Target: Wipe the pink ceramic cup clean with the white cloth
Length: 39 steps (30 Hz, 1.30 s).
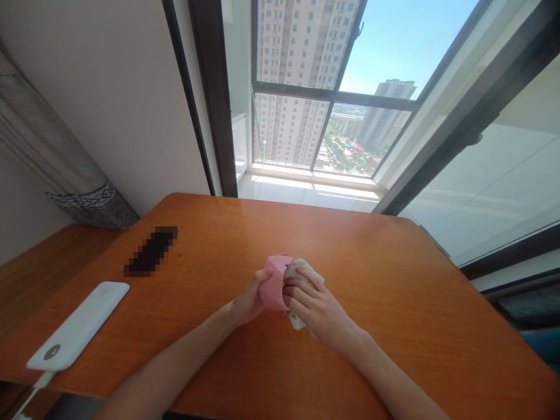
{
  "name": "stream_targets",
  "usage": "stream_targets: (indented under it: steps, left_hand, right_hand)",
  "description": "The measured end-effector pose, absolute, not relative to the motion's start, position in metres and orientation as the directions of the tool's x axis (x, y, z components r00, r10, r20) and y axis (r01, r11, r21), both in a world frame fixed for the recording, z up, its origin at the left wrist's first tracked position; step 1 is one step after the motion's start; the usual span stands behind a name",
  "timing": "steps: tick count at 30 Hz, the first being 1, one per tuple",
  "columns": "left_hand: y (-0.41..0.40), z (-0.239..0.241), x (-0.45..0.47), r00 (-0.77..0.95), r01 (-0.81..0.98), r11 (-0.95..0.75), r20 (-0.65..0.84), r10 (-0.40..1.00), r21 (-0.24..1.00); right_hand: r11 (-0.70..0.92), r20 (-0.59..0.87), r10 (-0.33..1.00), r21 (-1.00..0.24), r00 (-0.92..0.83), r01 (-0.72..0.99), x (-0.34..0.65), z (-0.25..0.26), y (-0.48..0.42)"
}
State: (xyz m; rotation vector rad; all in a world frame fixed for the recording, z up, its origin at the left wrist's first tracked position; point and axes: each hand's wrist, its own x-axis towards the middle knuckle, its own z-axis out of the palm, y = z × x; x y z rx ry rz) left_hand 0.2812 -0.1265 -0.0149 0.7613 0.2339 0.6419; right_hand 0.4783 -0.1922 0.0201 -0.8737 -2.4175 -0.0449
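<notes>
My left hand (251, 300) grips a pink cup-like container (273, 287), with the thumb lying along its outer side. The container is tipped so that its opening faces right. A crumpled whitish cloth (303, 269) is bunched at that opening under my right hand (312, 303). The fingers of my right hand press the cloth against the rim and partly into the opening; their tips are hidden inside. Both hands are above the wooden table (236, 239), near its middle.
A white power bank (81, 324) with a white cable (32, 394) lies at the table's left edge. Behind it is a dark, pixelated flat object (151, 251). A grey curtain (65, 146) hangs at the left; a framed window (328, 99) is beyond the far edge.
</notes>
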Motion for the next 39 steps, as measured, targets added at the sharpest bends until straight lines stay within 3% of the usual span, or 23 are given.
stream_targets:
  steps: [3, 6, 8, 10, 13, 15, 17, 21, 23, 26, 28, 35, 37, 39]
  left_hand:
    - [-0.125, -0.018, 0.282, 0.636, -0.478, 0.290, 0.099, 0.766, 0.829]
    - [-0.118, -0.022, 0.278, 0.498, -0.330, -0.253, 0.395, 0.772, 0.910]
    - [-0.112, -0.025, 0.274, 0.483, -0.228, -0.546, 0.580, 0.655, 0.806]
    - [-0.107, -0.026, 0.270, 0.483, -0.182, -0.668, 0.657, 0.578, 0.721]
    - [-0.107, -0.023, 0.267, 0.513, -0.195, -0.548, 0.561, 0.650, 0.813]
    - [-0.110, -0.021, 0.268, 0.573, -0.245, -0.360, 0.434, 0.695, 0.900]
    - [-0.114, -0.019, 0.270, 0.630, -0.320, -0.161, 0.336, 0.700, 0.934]
    - [-0.120, -0.015, 0.275, 0.717, -0.443, 0.262, 0.164, 0.678, 0.857]
    - [-0.122, -0.011, 0.276, 0.735, -0.459, 0.397, 0.089, 0.672, 0.795]
    - [-0.123, -0.004, 0.276, 0.697, -0.500, 0.446, 0.040, 0.716, 0.742]
    - [-0.123, 0.000, 0.276, 0.678, -0.530, 0.451, 0.040, 0.734, 0.718]
    - [-0.126, 0.004, 0.278, 0.631, -0.561, 0.457, -0.001, 0.776, 0.690]
    - [-0.128, 0.000, 0.280, 0.596, -0.548, 0.379, 0.030, 0.803, 0.746]
    - [-0.127, -0.008, 0.280, 0.534, -0.491, 0.169, 0.141, 0.834, 0.855]
  right_hand:
    - [0.712, 0.506, 0.701, -0.451, -0.503, 0.538, 0.470, 0.020, -0.199]
    - [0.438, 0.355, 0.882, -0.862, -0.310, 0.257, 0.456, 0.015, -0.208]
    - [0.211, 0.204, 0.954, -0.977, -0.219, 0.008, 0.451, 0.012, -0.211]
    - [0.070, 0.101, 0.979, -0.982, -0.174, -0.174, 0.449, 0.010, -0.211]
    - [0.028, 0.073, 0.975, -0.977, -0.209, -0.209, 0.451, 0.009, -0.208]
    - [0.111, 0.129, 0.968, -0.989, -0.213, -0.094, 0.451, 0.008, -0.207]
    - [0.304, 0.279, 0.943, -0.944, -0.182, 0.130, 0.452, 0.006, -0.207]
    - [0.629, 0.536, 0.777, -0.646, -0.331, 0.431, 0.459, 0.010, -0.204]
    - [0.696, 0.533, 0.716, -0.494, -0.450, 0.521, 0.464, 0.017, -0.202]
    - [0.702, 0.473, 0.685, -0.224, -0.554, 0.676, 0.471, 0.024, -0.200]
    - [0.700, 0.452, 0.676, -0.151, -0.581, 0.698, 0.474, 0.026, -0.198]
    - [0.702, 0.468, 0.677, -0.176, -0.569, 0.690, 0.475, 0.022, -0.194]
    - [0.704, 0.469, 0.692, -0.270, -0.549, 0.657, 0.469, 0.020, -0.197]
    - [0.658, 0.471, 0.752, -0.492, -0.461, 0.570, 0.461, 0.015, -0.201]
